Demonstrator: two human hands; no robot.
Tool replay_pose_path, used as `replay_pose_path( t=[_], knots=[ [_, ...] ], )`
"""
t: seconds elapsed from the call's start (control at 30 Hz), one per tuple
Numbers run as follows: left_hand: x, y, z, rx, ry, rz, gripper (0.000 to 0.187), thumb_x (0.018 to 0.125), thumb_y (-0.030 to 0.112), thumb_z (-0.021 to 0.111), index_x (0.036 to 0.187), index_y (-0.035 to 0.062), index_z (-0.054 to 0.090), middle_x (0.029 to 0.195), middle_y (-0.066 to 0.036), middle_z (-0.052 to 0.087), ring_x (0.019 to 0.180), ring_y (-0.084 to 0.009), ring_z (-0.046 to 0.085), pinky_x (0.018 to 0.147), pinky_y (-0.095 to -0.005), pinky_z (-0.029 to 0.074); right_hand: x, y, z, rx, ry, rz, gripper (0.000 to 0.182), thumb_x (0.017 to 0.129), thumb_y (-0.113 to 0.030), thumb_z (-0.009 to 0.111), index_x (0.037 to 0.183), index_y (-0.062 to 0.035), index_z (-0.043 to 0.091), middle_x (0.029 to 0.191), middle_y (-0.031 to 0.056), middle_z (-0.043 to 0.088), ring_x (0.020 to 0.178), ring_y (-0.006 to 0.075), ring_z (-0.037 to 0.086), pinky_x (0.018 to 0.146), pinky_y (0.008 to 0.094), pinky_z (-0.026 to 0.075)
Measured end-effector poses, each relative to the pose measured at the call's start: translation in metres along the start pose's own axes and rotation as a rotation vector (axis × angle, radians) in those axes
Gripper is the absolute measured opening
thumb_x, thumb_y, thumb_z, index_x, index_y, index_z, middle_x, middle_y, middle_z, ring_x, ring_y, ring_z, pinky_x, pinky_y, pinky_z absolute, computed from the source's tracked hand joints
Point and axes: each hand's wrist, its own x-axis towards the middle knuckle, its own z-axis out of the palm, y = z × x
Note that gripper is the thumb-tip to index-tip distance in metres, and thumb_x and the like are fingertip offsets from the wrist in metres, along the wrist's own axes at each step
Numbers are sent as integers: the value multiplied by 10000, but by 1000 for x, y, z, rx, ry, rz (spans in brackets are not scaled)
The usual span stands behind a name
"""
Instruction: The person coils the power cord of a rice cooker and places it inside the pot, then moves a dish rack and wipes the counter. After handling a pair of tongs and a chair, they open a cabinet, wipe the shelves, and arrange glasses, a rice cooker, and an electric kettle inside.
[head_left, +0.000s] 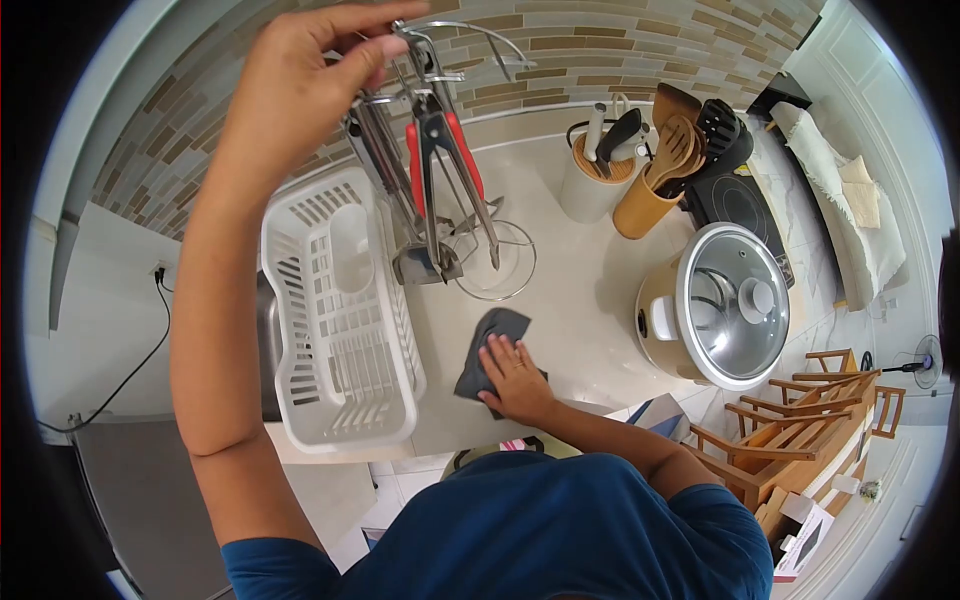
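Up at the left, my left hand (330,70) pinches the top of a wire utensil stand (505,295) between thumb and fingers. Metal kitchen utensils hang from the stand, among them a red-and-black-handled tool (437,135) and a flat metal turner (418,265). The stand's round wire base shows over the pale counter. Lower down, my right hand (517,383) lies flat with its fingers stretched out, pressing on a dark grey cloth (483,350). The cloth is partly folded on the countertop (570,330), near its front edge.
A white plastic dish rack (405,400) stands left of the cloth. At the right are a steamer pot with a glass lid (710,325), a holder of wooden and black utensils (638,212), a white knife block (590,195) and a black cooktop (735,205). A tiled wall (600,50) rises behind.
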Motion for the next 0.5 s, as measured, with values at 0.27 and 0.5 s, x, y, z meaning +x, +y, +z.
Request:
replay_pose_path(
  t=[0.27,0.5],
  knots=[
    [35,-7,-7,162,127,-20,309,854,172,625,1161,146,641,847,-37,661,700,-72,558,710,-213,473,185,29,49,-133,112,-125,537,911,-346,448,1374,-88,357,1419,192,322,1325,343,280,1077,541,168],
    [62,-34,-8,272,281,59,307,866,253,631,1164,179,641,881,-14,674,746,-66,590,726,-218,473,312,63,33,-47,52,82,600,877,-453,453,1386,-148,364,1442,137,323,1359,298,237,1104,531,89]
  ],
)
